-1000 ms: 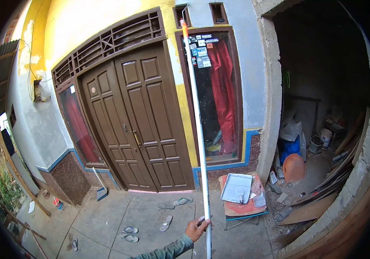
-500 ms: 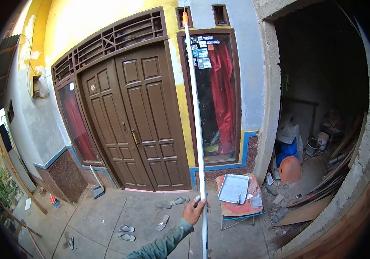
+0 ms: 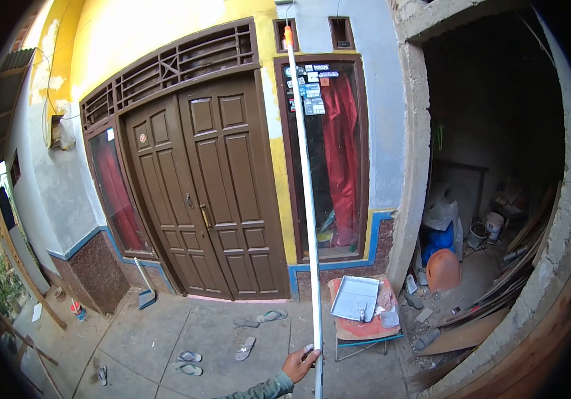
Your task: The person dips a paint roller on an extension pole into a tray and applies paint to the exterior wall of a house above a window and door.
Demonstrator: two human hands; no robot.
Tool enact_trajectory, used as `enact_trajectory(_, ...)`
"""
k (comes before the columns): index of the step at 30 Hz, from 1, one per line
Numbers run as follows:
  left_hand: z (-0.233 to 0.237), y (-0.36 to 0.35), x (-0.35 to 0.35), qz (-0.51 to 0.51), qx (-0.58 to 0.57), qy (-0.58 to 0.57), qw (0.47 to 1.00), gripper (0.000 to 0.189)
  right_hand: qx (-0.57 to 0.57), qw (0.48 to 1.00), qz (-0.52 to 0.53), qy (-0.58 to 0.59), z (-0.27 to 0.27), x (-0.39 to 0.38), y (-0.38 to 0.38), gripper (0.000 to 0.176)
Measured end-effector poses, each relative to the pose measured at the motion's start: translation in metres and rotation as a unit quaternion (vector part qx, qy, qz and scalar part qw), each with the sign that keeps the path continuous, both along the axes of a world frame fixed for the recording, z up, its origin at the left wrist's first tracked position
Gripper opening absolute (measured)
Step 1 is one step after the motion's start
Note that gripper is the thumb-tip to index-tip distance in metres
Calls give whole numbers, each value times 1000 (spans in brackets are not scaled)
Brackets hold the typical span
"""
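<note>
My left hand (image 3: 297, 366), in a green-grey sleeve, comes in from the bottom and is closed around a long white paint roller pole (image 3: 310, 219). The pole rises nearly upright past the window to an orange tip (image 3: 289, 36). Above that, a thin wire frame (image 3: 290, 10) reaches the wall near the upper edge, where the roller head is mostly cut off. My right hand is out of view. Right of the pole, a paint tray (image 3: 355, 298) with pale grey-blue paint lies on a small folding stool (image 3: 352, 330), beside a small pale container (image 3: 389, 319).
Brown double doors (image 3: 232, 173) stand left of the window (image 3: 342, 159) with its red curtain. Several sandals (image 3: 245, 348) and a dustpan (image 3: 146, 299) lie on the concrete floor. At right, a dark doorway holds buckets, an orange basin (image 3: 444, 270) and planks (image 3: 472, 332).
My left hand has moved down, to a lower place on the pole. The view has tilted up slightly, showing a bit more of the pole's wire frame at the upper edge.
</note>
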State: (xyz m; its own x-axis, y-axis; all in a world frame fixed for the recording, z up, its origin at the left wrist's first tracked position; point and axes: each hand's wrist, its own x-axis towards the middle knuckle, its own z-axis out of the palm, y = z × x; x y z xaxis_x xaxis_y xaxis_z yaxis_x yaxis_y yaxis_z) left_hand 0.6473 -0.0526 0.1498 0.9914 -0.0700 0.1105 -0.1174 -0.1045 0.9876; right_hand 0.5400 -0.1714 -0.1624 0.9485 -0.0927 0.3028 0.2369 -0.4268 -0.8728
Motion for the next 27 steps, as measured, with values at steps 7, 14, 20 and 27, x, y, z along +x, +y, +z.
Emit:
enact_trajectory(7,24,1,9,21,21,-65,997,27,-132,980,14,-145,102,80,8,51)
enact_trajectory(14,90,17,56,54,54,-175,982,26,-124,963,20,-237,300,106,19,47)
enact_trajectory(20,186,8,68,93,-18,-277,956,25,56,976,147,-151,344,110,13,35)
enact_trajectory(27,260,8,116,60,-75,-286,953,26,235,949,207,-37,420,87,3,35)
